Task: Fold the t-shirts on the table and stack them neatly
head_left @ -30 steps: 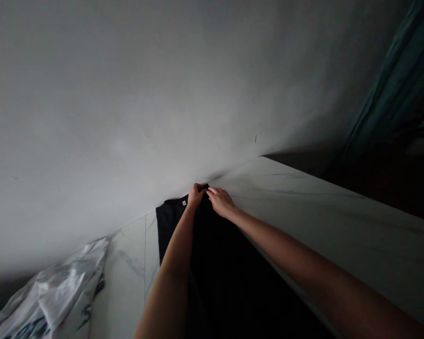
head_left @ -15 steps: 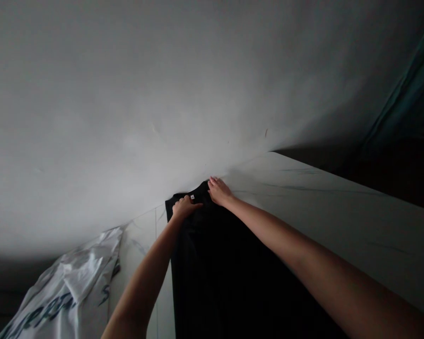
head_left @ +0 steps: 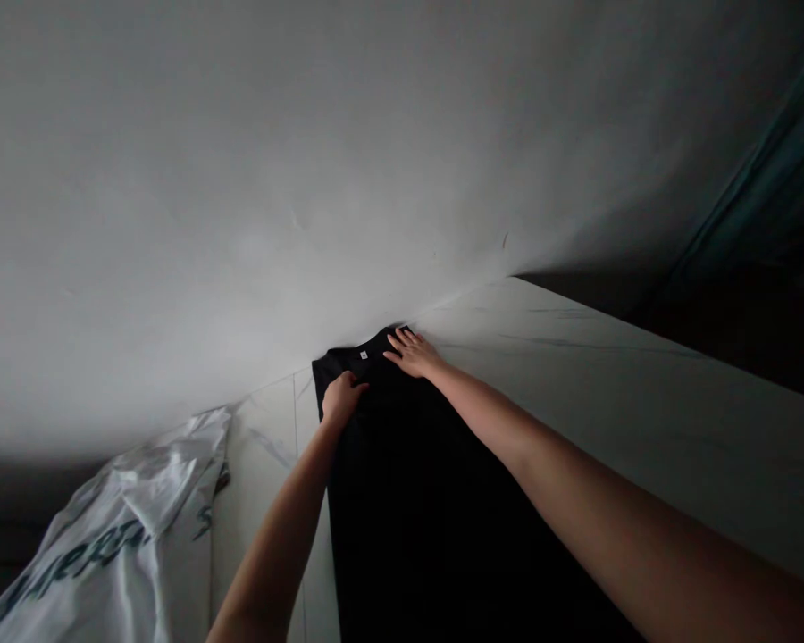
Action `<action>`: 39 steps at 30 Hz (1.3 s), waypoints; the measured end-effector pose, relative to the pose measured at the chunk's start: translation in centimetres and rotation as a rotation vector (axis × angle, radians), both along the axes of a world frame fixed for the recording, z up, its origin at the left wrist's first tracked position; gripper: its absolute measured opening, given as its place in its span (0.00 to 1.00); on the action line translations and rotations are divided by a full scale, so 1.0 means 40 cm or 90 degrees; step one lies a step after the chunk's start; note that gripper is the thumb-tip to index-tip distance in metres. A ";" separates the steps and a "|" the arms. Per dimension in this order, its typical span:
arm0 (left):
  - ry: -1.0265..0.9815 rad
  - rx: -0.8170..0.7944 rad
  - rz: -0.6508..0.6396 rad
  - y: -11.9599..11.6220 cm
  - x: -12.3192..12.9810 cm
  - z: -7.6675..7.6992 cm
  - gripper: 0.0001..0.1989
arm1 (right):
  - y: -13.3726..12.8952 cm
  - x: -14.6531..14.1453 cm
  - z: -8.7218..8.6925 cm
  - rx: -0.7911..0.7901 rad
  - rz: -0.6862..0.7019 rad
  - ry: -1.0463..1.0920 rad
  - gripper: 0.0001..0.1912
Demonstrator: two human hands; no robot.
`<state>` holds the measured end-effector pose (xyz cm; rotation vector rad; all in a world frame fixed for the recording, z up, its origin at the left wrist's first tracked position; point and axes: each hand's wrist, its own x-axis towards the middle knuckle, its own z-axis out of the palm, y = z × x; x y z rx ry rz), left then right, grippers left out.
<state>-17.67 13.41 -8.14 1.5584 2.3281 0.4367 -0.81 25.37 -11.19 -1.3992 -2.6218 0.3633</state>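
Currently: left hand (head_left: pixel 341 399) on black T-shirt (head_left: pixel 402 500) just beside neck label (head_left: pixel 363 354), fingers curled, grip impossible to confirm; right hand (head_left: pixel 412 353) flat near collar, fingers spread open. T-shirt lying on white marble-patterned counter (head_left: pixel 643 402), collar edge against wall (head_left: pixel 308 179); white printed garment (head_left: pixel 127 527) near, at left.

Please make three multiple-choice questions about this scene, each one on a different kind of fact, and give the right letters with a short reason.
1. Where does the black shirt lie?
A. On a white veined surface beside the wall
B. On a chair
C. Inside a box

2. What colour is the small neck label?
A. Red
B. White
C. Green

3. How is the right hand?
A. A fist in the air
B. Open, at the shirt's top edge
C. Holding scissors

Answers:
1. A, the shirt lies flat on that surface.
2. B, the label shows pale on the black collar.
3. B, its fingers are spread.
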 end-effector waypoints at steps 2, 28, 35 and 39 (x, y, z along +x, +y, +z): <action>0.143 0.008 0.015 -0.024 0.032 0.015 0.12 | -0.017 0.002 0.016 -0.018 -0.021 -0.022 0.38; 0.373 0.184 -0.733 -0.440 0.504 0.014 0.15 | -0.948 0.555 0.043 0.161 -0.221 -0.018 0.07; 0.453 0.161 -0.869 -0.421 0.530 0.029 0.12 | -0.908 0.559 0.093 -0.021 -0.266 -0.020 0.04; 0.366 0.160 -0.793 -0.405 0.540 0.037 0.10 | -0.918 0.530 0.092 0.052 -0.275 -0.070 0.12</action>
